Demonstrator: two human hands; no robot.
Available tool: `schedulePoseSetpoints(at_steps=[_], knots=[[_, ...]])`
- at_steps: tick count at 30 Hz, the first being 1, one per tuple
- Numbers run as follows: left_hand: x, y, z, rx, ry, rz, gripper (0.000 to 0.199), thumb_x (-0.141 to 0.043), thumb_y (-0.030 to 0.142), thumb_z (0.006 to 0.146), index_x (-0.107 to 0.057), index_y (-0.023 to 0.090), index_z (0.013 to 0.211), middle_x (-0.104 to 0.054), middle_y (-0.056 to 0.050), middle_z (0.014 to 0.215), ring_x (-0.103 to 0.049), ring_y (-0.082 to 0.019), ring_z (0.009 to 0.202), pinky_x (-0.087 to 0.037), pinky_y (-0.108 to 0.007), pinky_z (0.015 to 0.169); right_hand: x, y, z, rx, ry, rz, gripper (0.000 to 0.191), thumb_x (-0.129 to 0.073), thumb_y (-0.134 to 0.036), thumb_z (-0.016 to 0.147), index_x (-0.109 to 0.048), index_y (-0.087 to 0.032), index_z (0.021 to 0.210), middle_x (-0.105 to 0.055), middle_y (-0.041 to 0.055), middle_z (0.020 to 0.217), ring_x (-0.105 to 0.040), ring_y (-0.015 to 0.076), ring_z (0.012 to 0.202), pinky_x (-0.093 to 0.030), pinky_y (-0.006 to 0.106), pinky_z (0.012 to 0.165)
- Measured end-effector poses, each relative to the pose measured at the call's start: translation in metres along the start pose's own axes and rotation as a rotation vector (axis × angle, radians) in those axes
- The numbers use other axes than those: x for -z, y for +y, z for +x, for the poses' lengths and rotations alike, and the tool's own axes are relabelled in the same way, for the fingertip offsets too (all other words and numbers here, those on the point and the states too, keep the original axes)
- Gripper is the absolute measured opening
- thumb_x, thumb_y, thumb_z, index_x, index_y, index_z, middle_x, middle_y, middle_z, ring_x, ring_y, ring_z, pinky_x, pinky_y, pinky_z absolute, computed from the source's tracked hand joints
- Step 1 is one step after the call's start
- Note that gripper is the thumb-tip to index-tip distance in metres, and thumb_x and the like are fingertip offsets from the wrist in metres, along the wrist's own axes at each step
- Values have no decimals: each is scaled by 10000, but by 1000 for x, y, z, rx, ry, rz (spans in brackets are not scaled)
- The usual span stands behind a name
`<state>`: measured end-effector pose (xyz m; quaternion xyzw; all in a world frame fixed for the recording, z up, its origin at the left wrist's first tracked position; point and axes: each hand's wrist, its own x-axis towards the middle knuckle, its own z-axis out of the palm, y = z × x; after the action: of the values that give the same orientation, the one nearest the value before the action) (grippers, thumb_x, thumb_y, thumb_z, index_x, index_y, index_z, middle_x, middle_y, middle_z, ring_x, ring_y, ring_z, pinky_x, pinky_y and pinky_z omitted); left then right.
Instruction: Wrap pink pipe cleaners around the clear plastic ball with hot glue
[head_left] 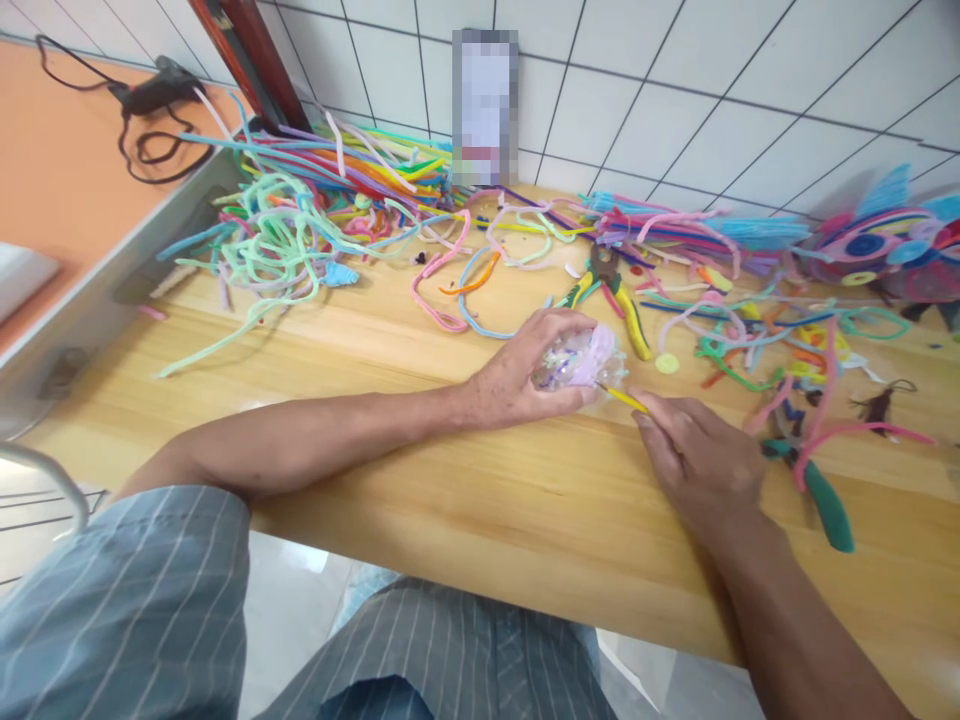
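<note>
Clear, rounded plastic piece [581,358] between curved fingers [562,322]

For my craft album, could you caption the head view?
Left hand cradles a clear, lilac-trimmed piece while the right hand holds a slim yellow tool against it, near scattered pipe cleaners.

So I'm sitting at a light wood-grain tabletop [465,500], pushed up to a white tiled wall [600,90] with dark grid lines. Off to my left there's an orange surface [67,150], plus a dark reddish post [255,60] by the wall. Floor's [296,590] pale and kinda shiny, with a bright patch of light below the edge.
</note>
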<state>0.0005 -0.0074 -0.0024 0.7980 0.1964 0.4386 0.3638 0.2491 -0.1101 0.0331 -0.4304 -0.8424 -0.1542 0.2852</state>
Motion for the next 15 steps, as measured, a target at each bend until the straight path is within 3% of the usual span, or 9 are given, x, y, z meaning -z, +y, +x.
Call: schedulePoseSetpoints(at_steps=[15], knots=[[1,4,-1,65,4,-65,591,-739,467,943,-529,239,1447,-589,-143,1455,-585,-305,1388,-489,-499,1197,-3,-1,-2,-8,3,-21,405,-699,-97,986,-675,-207,1376,-825,42,992,-780,172,820,-572,265,763]])
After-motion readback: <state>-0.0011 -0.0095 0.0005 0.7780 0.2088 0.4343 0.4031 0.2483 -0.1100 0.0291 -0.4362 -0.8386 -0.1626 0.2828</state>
